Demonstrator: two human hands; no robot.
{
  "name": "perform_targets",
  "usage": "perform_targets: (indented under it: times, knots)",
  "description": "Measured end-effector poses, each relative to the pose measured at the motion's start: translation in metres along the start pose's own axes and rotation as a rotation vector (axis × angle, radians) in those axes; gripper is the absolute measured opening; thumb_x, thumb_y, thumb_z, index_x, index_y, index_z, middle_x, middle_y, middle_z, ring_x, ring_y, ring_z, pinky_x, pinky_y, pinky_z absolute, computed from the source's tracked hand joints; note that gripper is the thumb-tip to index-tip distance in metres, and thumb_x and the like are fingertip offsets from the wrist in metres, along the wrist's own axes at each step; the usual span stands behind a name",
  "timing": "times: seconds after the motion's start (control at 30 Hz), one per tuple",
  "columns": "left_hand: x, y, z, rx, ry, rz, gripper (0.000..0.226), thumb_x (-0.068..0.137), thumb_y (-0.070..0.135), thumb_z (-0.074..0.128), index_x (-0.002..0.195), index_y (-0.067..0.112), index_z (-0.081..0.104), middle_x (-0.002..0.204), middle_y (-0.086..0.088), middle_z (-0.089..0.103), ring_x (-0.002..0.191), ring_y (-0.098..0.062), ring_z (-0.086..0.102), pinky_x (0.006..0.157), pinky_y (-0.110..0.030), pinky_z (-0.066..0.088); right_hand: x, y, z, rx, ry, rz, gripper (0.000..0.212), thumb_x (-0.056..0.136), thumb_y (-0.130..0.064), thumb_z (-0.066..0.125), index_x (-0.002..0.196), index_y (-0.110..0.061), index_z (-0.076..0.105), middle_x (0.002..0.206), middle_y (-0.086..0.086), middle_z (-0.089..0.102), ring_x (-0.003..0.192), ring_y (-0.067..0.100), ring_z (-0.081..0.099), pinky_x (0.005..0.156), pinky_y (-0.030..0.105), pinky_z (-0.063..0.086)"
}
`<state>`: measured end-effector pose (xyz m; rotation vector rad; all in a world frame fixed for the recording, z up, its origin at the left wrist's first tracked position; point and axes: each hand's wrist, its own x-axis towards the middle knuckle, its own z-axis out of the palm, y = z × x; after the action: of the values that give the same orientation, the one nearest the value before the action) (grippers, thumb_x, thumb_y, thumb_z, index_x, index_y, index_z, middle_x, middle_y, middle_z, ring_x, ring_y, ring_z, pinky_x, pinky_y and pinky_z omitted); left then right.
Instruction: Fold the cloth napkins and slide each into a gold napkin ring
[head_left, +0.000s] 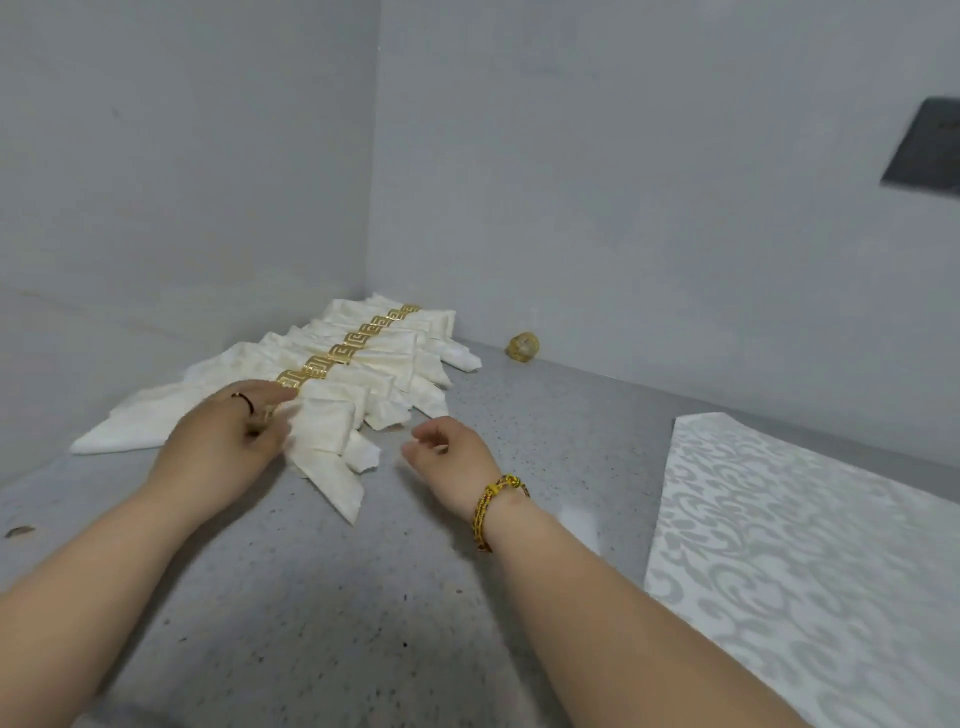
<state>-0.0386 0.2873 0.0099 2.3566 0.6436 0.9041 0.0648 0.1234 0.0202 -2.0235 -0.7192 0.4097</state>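
My left hand (228, 441) lies flat on the nearest ringed napkin (332, 441), fingers spread and gripping nothing; any sideways drag here could pull the fold out of its gold ring (298, 378) or disturb the row behind. My right hand (449, 457) hovers loosely curled and empty just right of that napkin, with the unfolded patterned cloth (810, 561) flat on the tabletop (322, 613) further right.

A plain back room for preparing table linen, perhaps in a restaurant or hotel: bare grey walls (623, 156) meet at the far corner of a speckled grey surface (322, 597), where a row of ringed napkins (363, 358) lies.
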Motion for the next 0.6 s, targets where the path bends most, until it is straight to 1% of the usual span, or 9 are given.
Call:
perform_targets:
  times: [0.07,0.1,0.17,0.23,0.3,0.37,0.43,0.5,0.6]
  knots:
    - [-0.021,0.032,0.01,-0.102,-0.147,0.045,0.026,0.085,0.01,0.06,0.109,0.019,0.064,0.116,0.002,0.059,0.116,-0.02,0.051,0.088,-0.022,0.032,-0.023,0.014,-0.021,-0.095,0.033,-0.03,0.031,0.091,-0.025,0.053,0.119,-0.013,0.055,0.108,-0.002,0.051,0.098,0.01,0.048,0.092,0.023,0.039]
    - [-0.031,0.049,0.015,-0.132,-0.252,0.097,0.022,0.084,0.013,0.062,0.101,0.027,0.064,0.108,0.009,0.059,0.11,-0.014,0.053,0.087,-0.02,0.031,-0.035,0.021,-0.032,-0.129,0.052,-0.042,0.029,0.09,-0.025,0.053,0.117,-0.013,0.056,0.109,-0.001,0.052,0.096,0.009,0.047,0.092,0.023,0.039]
    - [-0.051,0.085,0.026,-0.181,-0.457,0.209,0.021,0.082,0.021,0.066,0.085,0.04,0.058,0.097,0.024,0.056,0.095,0.004,0.053,0.084,-0.014,0.035,-0.063,0.037,-0.057,-0.201,0.088,-0.066,0.027,0.09,-0.024,0.055,0.114,-0.013,0.058,0.108,0.0,0.055,0.092,0.007,0.046,0.089,0.022,0.039]
    - [-0.077,0.125,0.044,-0.22,-0.607,0.3,0.024,0.079,0.027,0.069,0.082,0.046,0.055,0.093,0.031,0.053,0.087,0.017,0.052,0.079,-0.003,0.036,-0.098,0.058,-0.087,-0.258,0.122,-0.078,0.026,0.089,-0.024,0.056,0.113,-0.013,0.058,0.106,-0.002,0.055,0.091,0.007,0.046,0.084,0.018,0.037]
    - [-0.103,0.158,0.061,-0.307,-0.708,0.369,0.023,0.076,0.031,0.072,0.084,0.046,0.057,0.093,0.03,0.057,0.089,0.022,0.05,0.077,-0.001,0.037,-0.133,0.078,-0.114,-0.318,0.127,-0.057,0.026,0.089,-0.025,0.055,0.114,-0.016,0.057,0.108,-0.006,0.055,0.092,0.005,0.045,0.076,0.013,0.036]
    - [-0.124,0.185,0.076,-0.344,-0.804,0.447,0.027,0.067,0.047,0.073,0.087,0.05,0.056,0.095,0.036,0.056,0.096,0.022,0.049,0.083,-0.005,0.036,-0.165,0.098,-0.138,-0.354,0.102,-0.006,0.03,0.089,-0.027,0.055,0.118,-0.02,0.055,0.102,-0.016,0.053,0.086,-0.002,0.045,0.07,0.009,0.033]
    - [-0.143,0.212,0.094,-0.259,-0.876,0.569,0.04,0.063,0.059,0.066,0.101,0.052,0.053,0.1,0.043,0.048,0.101,0.022,0.045,0.09,-0.006,0.033,-0.2,0.116,-0.164,-0.348,0.082,0.037,0.032,0.088,-0.031,0.057,0.118,-0.025,0.054,0.089,-0.026,0.046,0.081,-0.006,0.045,0.07,0.006,0.033]
    - [-0.156,0.228,0.111,-0.145,-0.903,0.652,0.051,0.076,0.052,0.064,0.123,0.043,0.048,0.116,0.037,0.041,0.112,0.015,0.04,0.097,-0.009,0.03,-0.226,0.131,-0.186,-0.318,0.097,0.086,0.028,0.086,-0.034,0.059,0.113,-0.031,0.053,0.095,-0.028,0.046,0.089,-0.006,0.047,0.076,0.005,0.035]
    - [-0.172,0.243,0.138,0.006,-0.885,0.721,0.06,0.083,0.052,0.056,0.137,0.033,0.038,0.142,0.02,0.033,0.129,0.002,0.031,0.103,-0.012,0.023,-0.265,0.155,-0.217,-0.229,0.137,0.14,0.025,0.082,-0.035,0.064,0.106,-0.035,0.055,0.115,-0.021,0.053,0.106,-0.007,0.049,0.089,0.008,0.037]
